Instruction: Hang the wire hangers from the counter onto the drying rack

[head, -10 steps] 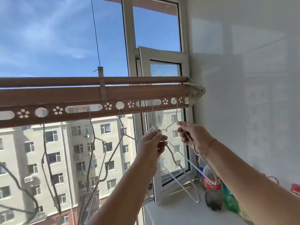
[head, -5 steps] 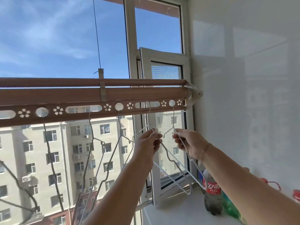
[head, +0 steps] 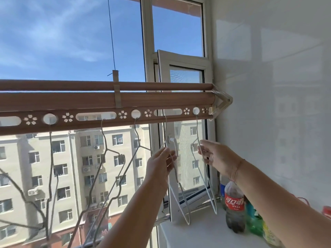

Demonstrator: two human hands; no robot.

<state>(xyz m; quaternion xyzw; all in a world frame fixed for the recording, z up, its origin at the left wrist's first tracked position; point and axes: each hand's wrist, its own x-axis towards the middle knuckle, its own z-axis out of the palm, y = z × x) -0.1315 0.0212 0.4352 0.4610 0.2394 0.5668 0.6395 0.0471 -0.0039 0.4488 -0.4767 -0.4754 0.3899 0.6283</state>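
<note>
— Since a second ago the hands have drawn apart, and the two white hangers that crossed between them now hang clear of each other. What is furthest left?

— Older hangers (head: 138, 142) dangle from the drying rack (head: 89, 102), and nobody touches them.

— And next along?

— The left hand (head: 161, 167) pinches the white hanger (head: 188, 221) just under its neck. The hook sits in a long slot of the rack, straight above the hand, and the long axis runs steeply down toward the table (head: 197, 235).

— Then the right?

— The right hand (head: 215, 156) closes its fingertips on the end hanger (head: 215, 211) at the shoulder. That hook is through the last round hole, also directly overhead, by the wall. A cola bottle (head: 234, 208) and a green bottle (head: 254, 221) stand on the table below the forearm.

— So what does letting go turn on?

— Probably only on each hook being seated. Both hangers lie above and below their hands, so they should drop plumb. Whether the lower tips touch the table cannot be told.
</note>
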